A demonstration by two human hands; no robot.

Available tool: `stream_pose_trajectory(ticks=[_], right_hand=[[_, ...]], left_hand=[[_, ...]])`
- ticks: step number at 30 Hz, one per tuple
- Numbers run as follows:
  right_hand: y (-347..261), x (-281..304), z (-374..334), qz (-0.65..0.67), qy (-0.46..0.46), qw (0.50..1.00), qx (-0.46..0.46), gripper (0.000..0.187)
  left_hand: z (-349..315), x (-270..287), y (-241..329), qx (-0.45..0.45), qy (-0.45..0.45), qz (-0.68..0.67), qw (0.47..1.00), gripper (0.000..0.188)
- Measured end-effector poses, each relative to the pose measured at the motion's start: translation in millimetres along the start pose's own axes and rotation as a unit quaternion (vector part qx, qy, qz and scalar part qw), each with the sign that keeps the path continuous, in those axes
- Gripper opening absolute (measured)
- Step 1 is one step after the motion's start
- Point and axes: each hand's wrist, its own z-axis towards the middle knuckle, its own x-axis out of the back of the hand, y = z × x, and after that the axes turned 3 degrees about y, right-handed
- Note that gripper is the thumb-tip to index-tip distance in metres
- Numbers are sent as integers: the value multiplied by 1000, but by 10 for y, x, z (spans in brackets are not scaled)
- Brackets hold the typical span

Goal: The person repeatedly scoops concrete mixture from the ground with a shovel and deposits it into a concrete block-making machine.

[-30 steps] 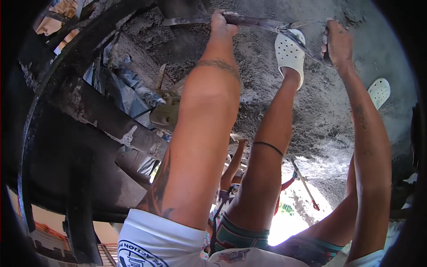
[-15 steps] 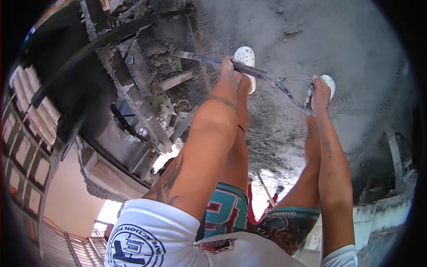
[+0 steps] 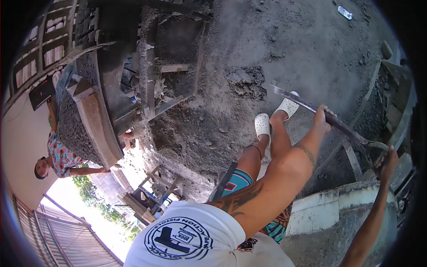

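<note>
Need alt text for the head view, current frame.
The wearer's left hand grips the shaft of a long-handled tool, the right hand its handle end, slanted above dusty grey ground. White clogs are on the wearer's feet; another person in a patterned shirt appears at far left.

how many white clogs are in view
2: the left clog, lower in the picture, and the right clog, partly behind the long tool. No others show.
</note>
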Motion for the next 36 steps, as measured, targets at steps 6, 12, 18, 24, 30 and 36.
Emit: stream_pose_trajectory(ticks=[6, 12, 18, 24, 30, 36], right_hand=[[-332, -1252, -468, -77, -154, 970, 172, 39], [-1042, -2992, -2291, -33, -398, 834, 381, 19], [-1029, -1912, -1813, 35, -341, 886, 313, 20], [-408, -907, -1654, 179, -128, 966, -134, 36], [-891, -2482, -2199, 298, 9, 900, -318, 36], [-1869, -4758, -2626, 467, -53, 800, -372, 26]], left_hand=[[-500, 894, 1111, -166, 4, -25, 986, 9], [-2327, 1965, 3114, -268, 38, -265, 925, 10], [-2520, 1180, 2265, -249, 25, -72, 965, 13], [-1458, 427, 1290, -61, 67, 93, 992, 13], [-852, 29, 2512, -178, 158, 290, 927, 17], [-760, -559, 5046, -237, 264, 521, 776, 36]])
